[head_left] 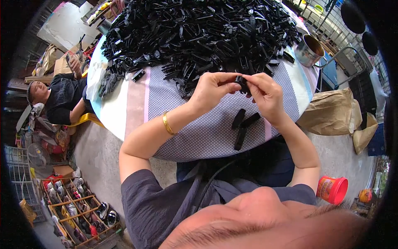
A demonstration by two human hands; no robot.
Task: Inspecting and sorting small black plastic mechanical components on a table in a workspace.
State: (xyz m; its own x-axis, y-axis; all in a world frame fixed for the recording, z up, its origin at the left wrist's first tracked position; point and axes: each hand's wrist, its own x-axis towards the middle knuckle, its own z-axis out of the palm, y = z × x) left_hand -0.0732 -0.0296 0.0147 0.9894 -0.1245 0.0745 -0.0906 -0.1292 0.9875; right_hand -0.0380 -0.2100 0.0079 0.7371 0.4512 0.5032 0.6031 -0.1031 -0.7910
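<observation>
Both hands meet over the near part of a round table covered with a dotted, striped cloth. My left hand comes in with a gold bracelet on its wrist, thumb and forefinger pinching a small black plastic piece. From the other side, my right hand grips the same piece with its fingertips; its exact shape is mostly hidden by the fingers. Below them on the cloth lie several long black plastic pieces close together. A large heap of similar black pieces spreads over the table's far side.
A metal pot stands at the table's right edge, with brown paper bags beyond. Dark gloves lie at the left edge. Another person sits at left. A shoe rack and a red bucket stand on the floor.
</observation>
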